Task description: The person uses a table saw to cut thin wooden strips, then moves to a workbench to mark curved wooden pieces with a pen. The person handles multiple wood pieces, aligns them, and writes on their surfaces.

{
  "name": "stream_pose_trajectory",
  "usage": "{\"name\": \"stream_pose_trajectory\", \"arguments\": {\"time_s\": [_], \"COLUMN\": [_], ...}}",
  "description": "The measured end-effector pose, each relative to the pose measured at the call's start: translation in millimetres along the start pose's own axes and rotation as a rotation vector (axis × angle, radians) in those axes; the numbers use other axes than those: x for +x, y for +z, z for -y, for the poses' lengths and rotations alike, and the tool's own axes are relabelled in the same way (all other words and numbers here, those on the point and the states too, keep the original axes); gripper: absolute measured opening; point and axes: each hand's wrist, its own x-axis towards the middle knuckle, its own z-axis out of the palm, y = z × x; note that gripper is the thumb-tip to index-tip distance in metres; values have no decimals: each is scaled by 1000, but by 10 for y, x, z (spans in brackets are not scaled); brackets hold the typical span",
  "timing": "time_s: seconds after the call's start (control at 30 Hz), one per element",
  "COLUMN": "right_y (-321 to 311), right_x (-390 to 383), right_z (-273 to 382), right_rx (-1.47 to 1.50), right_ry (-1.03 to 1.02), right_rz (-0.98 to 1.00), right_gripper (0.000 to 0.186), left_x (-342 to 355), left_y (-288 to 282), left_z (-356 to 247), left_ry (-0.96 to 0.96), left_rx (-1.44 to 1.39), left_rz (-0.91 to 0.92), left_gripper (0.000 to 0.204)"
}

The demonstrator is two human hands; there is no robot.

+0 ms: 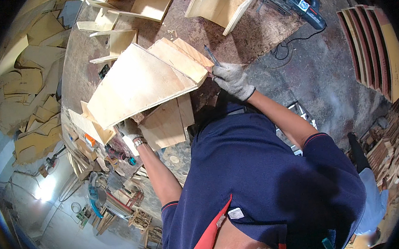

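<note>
A pale plywood assembly with a broad, tapering face lies tilted in front of me, above the worktable. My left hand, in a grey knit glove, holds it at the lower left edge; the board partly hides those fingers. At its right end is my gloved right hand, closed with a dark pencil or pen sticking up between the fingers. The right fingertips also meet the assembly's corner. Beneath it, another plywood panel shows, and a narrow plywood piece stands beside my left hand.
Several plywood frames and a curved plywood piece lie on the far table. A corded blue jigsaw rests at the far right. Curved panels stand farther right. Cut sheets cover the left; another person's leg shows lower right.
</note>
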Motion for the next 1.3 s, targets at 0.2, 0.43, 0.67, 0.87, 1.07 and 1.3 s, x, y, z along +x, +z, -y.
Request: {"name": "stream_pose_trajectory", "arguments": {"time_s": [0.2,0.43,0.67,0.87,1.07,1.3], "right_y": [14,-410,-667,-306,-83,27], "right_x": [5,105,619,1287,1434,1445], "right_z": [16,96,359,435,344,341], "right_rx": [30,-24,279,78,93,62], "right_ry": [22,106,87,133,212,227], "right_rz": [-20,97,20,39,131,150], "right_gripper": [21,35,21,30,32,34], "left_x": [-93,-366,-1470,-1627,-1623,-1614], "left_y": [31,-134,1247,2126,2199,2225], "left_z": [-53,-552,-1992,-2320,-2159,-2142], "left_ry": [-3,61,861,823,859,892], "left_rx": [10,-394,477,800,914,957], "left_rz": [43,-219,-154,221,189,167], "left_gripper": [12,33,16,26,33,30]}}
